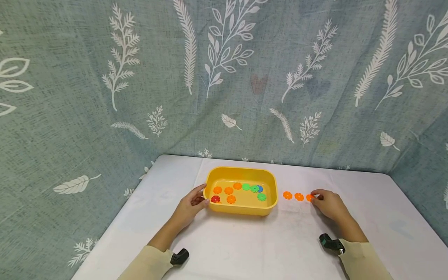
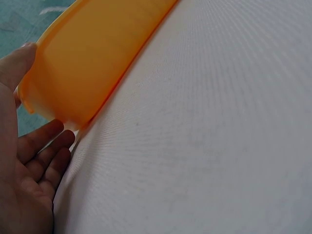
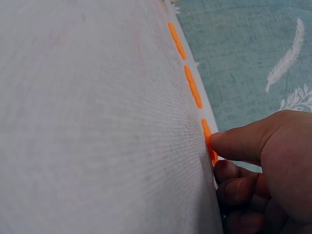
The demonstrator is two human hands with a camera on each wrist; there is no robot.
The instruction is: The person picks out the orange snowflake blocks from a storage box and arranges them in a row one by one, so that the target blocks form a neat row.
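Observation:
A yellow plastic basin point(image 1: 241, 210) stands on the white-covered table. My left hand point(image 1: 190, 203) holds its left end, thumb on the rim and index finger behind it. In the left wrist view the other fingers of that hand hang loosely below the basin's corner. Right of the basin, my right hand point(image 1: 329, 203) pinches an orange notched plastic disc point(image 1: 309, 197) at the table surface, its thumb against the disc in the right wrist view. Two more orange discs, a middle one point(image 1: 299, 196) and a left one point(image 1: 287, 195), lie in line with it.
Inside the basin lie several orange discs, a red disc point(image 1: 215, 198), several green discs and a partly covered blue disc point(image 1: 260, 188). A grey-green leaf-print cloth point(image 1: 259, 128) hangs behind the table point(image 1: 245, 245). Each wrist carries a small black camera.

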